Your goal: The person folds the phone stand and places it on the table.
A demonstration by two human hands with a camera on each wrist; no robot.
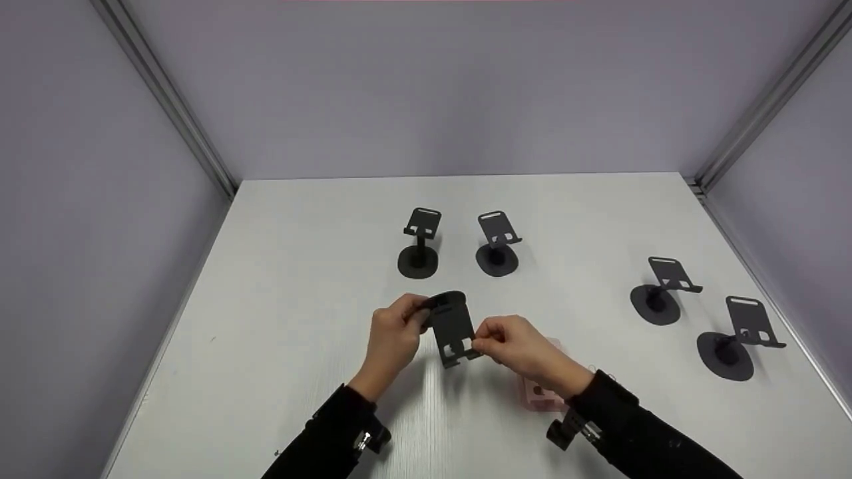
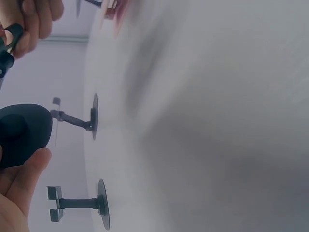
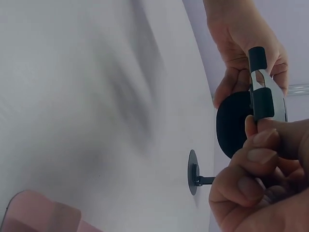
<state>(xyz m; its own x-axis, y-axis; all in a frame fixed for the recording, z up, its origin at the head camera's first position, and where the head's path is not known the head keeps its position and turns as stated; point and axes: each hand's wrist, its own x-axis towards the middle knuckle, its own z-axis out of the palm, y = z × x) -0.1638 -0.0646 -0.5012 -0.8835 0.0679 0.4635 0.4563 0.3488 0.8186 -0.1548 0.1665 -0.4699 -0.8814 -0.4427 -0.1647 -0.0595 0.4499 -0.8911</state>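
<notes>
A black phone stand (image 1: 452, 326) is held up over the white table between both hands. My left hand (image 1: 395, 332) grips its round base (image 2: 31, 135), thumb along the rim in the left wrist view. With thumb and fingertips, my right hand (image 1: 522, 346) pinches the lower corner of the holder plate, by the cut-outs and the lip hooks (image 3: 263, 102). The plate faces up toward the head camera and covers most of the base there. The stem between plate and base is largely hidden.
Two more black phone stands (image 1: 418, 259) (image 1: 497, 258) stand upright beyond the hands. At the right side are another two stands (image 1: 655, 303) (image 1: 727, 356). A pink translucent case (image 1: 536, 397) lies under my right forearm. Walls enclose the table (image 1: 299, 253) at the back and sides.
</notes>
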